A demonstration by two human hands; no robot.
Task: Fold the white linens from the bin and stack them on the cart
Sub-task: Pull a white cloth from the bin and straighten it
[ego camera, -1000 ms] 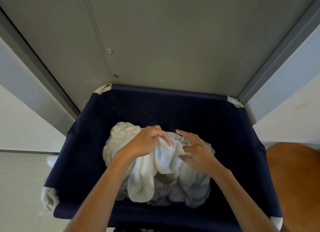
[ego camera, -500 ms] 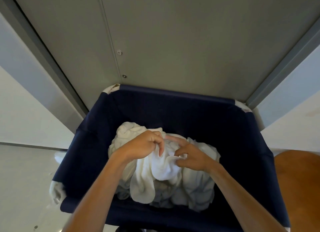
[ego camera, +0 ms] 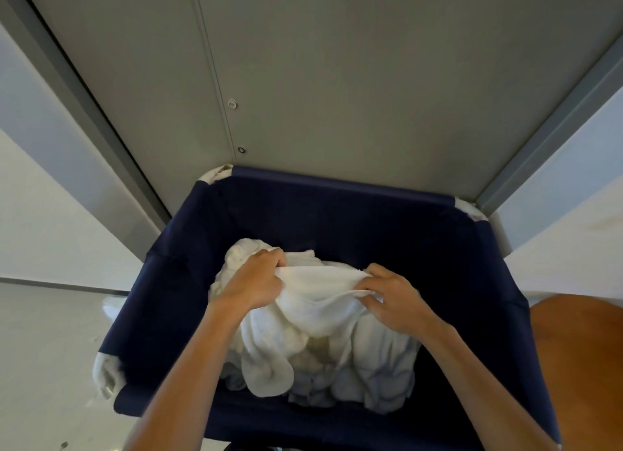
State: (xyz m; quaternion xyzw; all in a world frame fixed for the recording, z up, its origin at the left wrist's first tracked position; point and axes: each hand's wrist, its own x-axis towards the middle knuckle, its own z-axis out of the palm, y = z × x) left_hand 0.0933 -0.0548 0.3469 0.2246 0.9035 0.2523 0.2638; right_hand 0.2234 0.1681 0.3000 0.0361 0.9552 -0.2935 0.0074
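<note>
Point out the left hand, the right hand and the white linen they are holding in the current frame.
left hand (ego camera: 254, 282): head view, on the back of the hand.
right hand (ego camera: 396, 300): head view, on the back of the hand.
white linen (ego camera: 320, 292): head view, on the stretched span between the hands.

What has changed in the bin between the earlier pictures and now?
The left hand and the right hand moved apart, stretching an edge of the white towel between them. The right hand, only touching it a second ago, now pinches it. The left hand kept its grip; the other linens stay in the navy bin.
</note>
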